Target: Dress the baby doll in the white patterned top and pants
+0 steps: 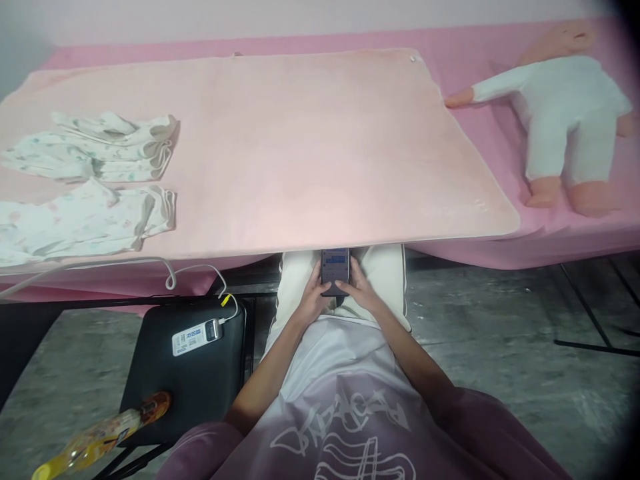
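A dark smartphone (335, 270) with a lit screen of text bubbles rests over my lap, just below the table edge. My left hand (314, 297) grips its left side, with the thumb at the lower part of the screen. On the other side my right hand (361, 288) wraps the phone, its thumb also over the lower screen. Beyond the phone lies a pale pink mat (320, 153) on the table. Two piles of baby clothes sit at its left: a green-patterned pile (105, 147) and, nearer me, a pink-patterned pile (90, 220).
A baby doll (570, 113) in white clothes lies at the right on the pink tablecloth (480, 140). Left of me, a black stool (200, 387) carries a white power bank (197, 337) with a cable (210, 268) and a yellow-capped drink bottle (100, 437).
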`<state>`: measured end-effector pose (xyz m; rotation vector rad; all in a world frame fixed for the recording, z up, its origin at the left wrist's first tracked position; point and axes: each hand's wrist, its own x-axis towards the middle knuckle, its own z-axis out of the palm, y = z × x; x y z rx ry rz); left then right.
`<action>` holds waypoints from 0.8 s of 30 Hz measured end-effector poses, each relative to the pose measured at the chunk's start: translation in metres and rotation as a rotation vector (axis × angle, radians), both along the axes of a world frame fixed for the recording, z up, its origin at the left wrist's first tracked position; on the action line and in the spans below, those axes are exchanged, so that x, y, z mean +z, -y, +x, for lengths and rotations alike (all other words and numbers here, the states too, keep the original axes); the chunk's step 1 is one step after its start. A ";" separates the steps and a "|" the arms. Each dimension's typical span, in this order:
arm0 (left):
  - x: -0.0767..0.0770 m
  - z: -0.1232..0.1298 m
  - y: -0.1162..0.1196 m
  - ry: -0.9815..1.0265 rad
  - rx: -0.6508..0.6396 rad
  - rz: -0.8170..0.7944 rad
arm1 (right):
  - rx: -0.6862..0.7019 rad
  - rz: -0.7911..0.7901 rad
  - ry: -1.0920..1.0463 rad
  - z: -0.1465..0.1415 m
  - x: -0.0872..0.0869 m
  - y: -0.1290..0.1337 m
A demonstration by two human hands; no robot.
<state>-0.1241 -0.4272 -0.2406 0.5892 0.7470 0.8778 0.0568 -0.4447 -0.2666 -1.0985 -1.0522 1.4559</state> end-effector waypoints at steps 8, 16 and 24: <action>0.003 0.000 -0.001 0.054 0.047 -0.047 | 0.052 -0.015 -0.033 0.002 0.006 0.000; 0.007 0.011 -0.002 0.010 0.106 -0.006 | 0.085 0.003 -0.043 0.004 0.004 0.001; 0.008 0.013 -0.001 0.009 0.107 0.016 | 0.051 0.000 -0.004 0.003 -0.001 0.001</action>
